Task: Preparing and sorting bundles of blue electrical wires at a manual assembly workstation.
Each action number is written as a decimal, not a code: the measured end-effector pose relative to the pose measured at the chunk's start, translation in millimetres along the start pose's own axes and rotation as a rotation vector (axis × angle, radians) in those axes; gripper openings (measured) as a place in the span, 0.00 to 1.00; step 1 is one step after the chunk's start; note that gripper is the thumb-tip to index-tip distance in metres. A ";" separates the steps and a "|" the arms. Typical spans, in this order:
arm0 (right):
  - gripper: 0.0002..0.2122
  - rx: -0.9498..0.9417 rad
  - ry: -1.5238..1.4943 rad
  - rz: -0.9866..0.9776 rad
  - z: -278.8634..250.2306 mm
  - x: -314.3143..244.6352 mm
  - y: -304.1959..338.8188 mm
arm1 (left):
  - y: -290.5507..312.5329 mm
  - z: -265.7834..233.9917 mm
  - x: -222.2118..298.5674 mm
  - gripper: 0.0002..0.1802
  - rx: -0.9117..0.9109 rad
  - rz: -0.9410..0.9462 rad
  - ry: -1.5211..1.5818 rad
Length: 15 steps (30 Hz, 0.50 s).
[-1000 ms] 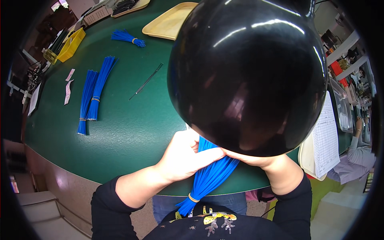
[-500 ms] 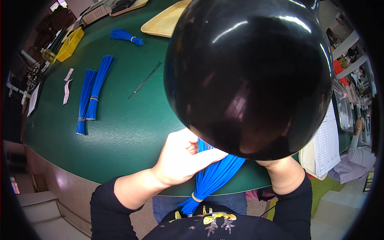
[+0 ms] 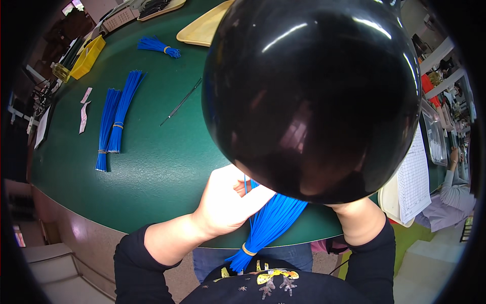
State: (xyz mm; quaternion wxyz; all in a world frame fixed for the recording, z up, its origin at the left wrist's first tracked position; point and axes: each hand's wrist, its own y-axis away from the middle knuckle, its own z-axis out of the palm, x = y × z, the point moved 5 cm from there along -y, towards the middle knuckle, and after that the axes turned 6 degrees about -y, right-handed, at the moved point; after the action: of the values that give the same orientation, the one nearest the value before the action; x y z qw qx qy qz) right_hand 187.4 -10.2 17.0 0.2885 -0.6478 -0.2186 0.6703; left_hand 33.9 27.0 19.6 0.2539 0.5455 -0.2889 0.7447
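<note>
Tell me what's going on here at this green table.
A person at the green table is working on a bundle of blue strands bound by a rubber band near its lower end. The left hand grips the bundle and pinches a single strand. The right hand is mostly hidden behind a large glossy black sphere. Two more blue bundles lie to the left, another farther back beside a tan tray.

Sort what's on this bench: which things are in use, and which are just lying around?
In use:
left hand
right hand, mostly hidden
banded blue wire bundle

Lying about:
two long blue bundles
short blue bundle
thin metal rod
tan tray
yellow bin
paper slips
</note>
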 end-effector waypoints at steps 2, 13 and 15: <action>0.22 -0.074 0.141 -0.048 1.5 -6.2 -6.6 | -0.6 1.0 2.5 0.06 0.005 0.003 -0.012; 0.21 -0.169 0.038 -0.040 6.5 -5.5 -13.0 | -3.6 -1.0 -2.2 0.04 0.055 -0.036 -0.009; 0.22 -0.093 0.225 -0.098 8.7 -5.7 -12.9 | -2.9 -3.8 -9.0 0.04 -0.021 -0.047 -0.188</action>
State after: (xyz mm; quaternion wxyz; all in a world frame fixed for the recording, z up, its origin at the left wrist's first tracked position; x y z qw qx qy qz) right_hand 180.0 -3.8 30.4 0.3133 -0.7201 -0.2471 0.5677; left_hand 35.9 31.2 10.5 0.2485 0.6170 -0.3063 0.6810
